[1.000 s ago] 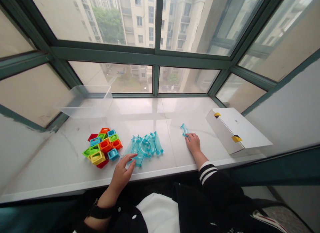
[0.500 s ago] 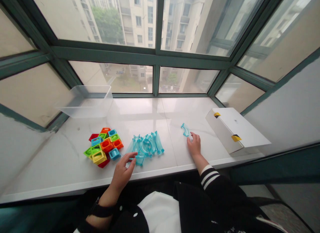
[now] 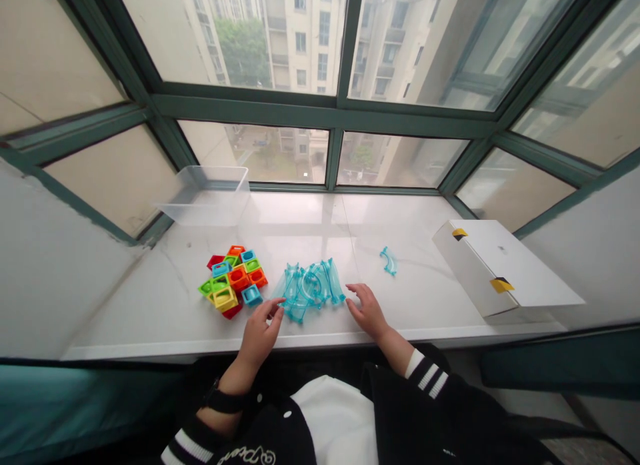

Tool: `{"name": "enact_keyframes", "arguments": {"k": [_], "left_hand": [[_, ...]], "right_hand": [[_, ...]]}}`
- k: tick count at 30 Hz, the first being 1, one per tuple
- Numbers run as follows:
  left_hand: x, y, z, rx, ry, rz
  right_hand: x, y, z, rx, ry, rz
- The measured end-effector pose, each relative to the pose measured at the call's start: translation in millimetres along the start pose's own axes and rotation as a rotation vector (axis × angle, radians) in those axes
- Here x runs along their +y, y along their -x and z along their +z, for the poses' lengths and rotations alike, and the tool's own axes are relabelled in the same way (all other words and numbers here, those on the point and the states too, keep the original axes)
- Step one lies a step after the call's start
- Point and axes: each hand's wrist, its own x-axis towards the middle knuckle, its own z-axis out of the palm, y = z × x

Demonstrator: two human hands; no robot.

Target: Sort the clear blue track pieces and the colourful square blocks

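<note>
A pile of clear blue plastic track pieces (image 3: 313, 286) lies on the white sill in front of me. My left hand (image 3: 262, 324) is at the pile's near left edge, thumb and fingers apart, fingertips close to or touching a piece; I cannot tell which. On the other side, my right hand (image 3: 367, 310) hovers just right of the pile with fingers spread and nothing in them. One curved blue track piece (image 3: 389, 261) rests by itself farther right. Left of the pile sits a heap of coloured plastic blocks (image 3: 233, 282) in red, orange, yellow, green and blue.
A clear plastic bin (image 3: 207, 198) stands at the back left against the window. At the right is a white box (image 3: 505, 262) with two yellow-and-black tabs. The sill's front edge (image 3: 310, 342) runs just before my body.
My right hand has left the single curved piece and moved left toward the blue pile. The piece stays on the sill. My left hand remains by the pile. The view has shifted slightly.
</note>
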Motion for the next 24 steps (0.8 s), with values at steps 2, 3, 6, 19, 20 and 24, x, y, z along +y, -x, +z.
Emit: {"name": "enact_keyframes", "arguments": {"k": [2, 3, 6, 19, 20, 24], "left_hand": [[-0.2, -6.3, 2.7, 0.035, -0.068, 0.052], [-0.9, -10.0, 4.8, 0.05, -0.108, 0.071], [-5.2, -21.0, 13.7, 0.068, -0.239, 0.103], [18.4, -49.9, 33.4, -0.178, -0.636, -0.069], [19.7, -51.5, 32.8, -0.201, -0.645, -0.09], [17.0, -55.1, 31.1, -0.238, -0.624, -0.128]], "right_hand": [[-3.5, 1.6, 5.9, -0.012, 0.008, -0.013], [-4.0, 2.8, 8.7, -0.015, 0.01, -0.016], [-2.5, 6.1, 15.0, -0.017, 0.01, -0.019], [5.9, 6.9, 21.4, -0.074, 0.094, -0.041], [6.0, 7.1, 21.5, -0.072, 0.098, -0.04], [4.6, 6.6, 21.0, -0.073, 0.098, -0.034]]}}
